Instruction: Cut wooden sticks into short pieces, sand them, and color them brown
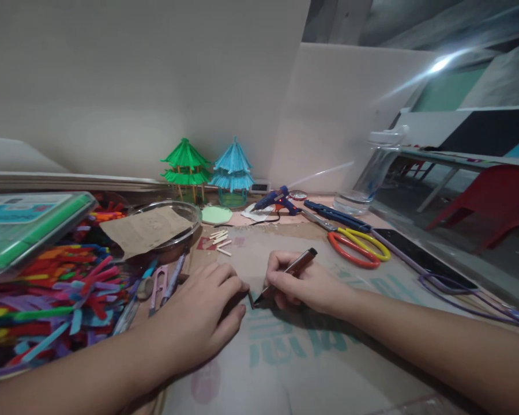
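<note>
My right hand point(292, 283) is closed round a dark marker pen point(300, 263), its tip pointing down to the left at the cardboard sheet point(311, 380). Close by, my left hand point(210, 302) rests on the cardboard with its fingers bent. At its fingertips is a small dark stick point(251, 300), which the marker's tip meets or nearly meets. My left fingers partly hide the stick's end. Beyond my hands lie several short pale sticks point(221, 237) in a loose group.
At the back stand a green pagoda model point(185, 167) and a blue one point(234, 170), near a glue gun point(277, 200). Scissors point(357, 245), a phone point(424, 259) and a clear bottle point(367, 173) line the right. Pipe cleaners point(64, 300) and thread snips point(158, 285) lie left.
</note>
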`<state>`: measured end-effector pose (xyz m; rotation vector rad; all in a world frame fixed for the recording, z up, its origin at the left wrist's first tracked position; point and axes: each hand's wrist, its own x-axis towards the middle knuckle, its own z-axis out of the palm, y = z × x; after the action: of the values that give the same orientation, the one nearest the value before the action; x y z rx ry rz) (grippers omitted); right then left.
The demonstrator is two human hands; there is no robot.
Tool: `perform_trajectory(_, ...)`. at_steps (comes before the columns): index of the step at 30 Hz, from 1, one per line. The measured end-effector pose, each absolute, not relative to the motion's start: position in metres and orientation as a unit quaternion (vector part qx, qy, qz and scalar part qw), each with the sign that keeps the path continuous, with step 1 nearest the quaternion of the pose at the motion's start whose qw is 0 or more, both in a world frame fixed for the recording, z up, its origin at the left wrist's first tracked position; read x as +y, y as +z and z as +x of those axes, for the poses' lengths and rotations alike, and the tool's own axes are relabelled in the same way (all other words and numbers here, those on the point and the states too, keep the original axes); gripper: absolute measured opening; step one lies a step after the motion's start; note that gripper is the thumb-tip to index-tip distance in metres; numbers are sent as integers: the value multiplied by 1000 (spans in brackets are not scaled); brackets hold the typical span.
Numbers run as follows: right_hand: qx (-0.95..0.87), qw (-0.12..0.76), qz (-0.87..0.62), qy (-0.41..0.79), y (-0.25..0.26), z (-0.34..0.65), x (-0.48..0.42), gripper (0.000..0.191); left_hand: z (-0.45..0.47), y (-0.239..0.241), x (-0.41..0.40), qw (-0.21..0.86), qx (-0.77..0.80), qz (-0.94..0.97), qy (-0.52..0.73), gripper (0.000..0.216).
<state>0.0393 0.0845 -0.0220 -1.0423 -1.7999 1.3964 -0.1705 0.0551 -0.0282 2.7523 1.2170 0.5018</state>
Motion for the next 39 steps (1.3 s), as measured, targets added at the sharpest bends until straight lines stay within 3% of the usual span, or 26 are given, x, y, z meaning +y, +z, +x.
perform_trajectory(4,-606,455,-420,499,-24,40,92,24,-171,-26,53,39,401,901,164,18)
perform_trajectory(7,-571,495,-424,498,-26,41,99,24,-171,-23,51,24,412,897,161,23)
perform_trajectory(17,-569,513,-395,508,-23,41,101,23,-166,-10,57,-11,440,889,123,18)
perform_trajectory(28,-555,526,-395,509,-22,42,102,22,-162,11,142,-95,469,876,63,25)
perform_trajectory(39,-561,517,-402,508,-23,43,101,19,-172,21,121,-110,475,873,18,18)
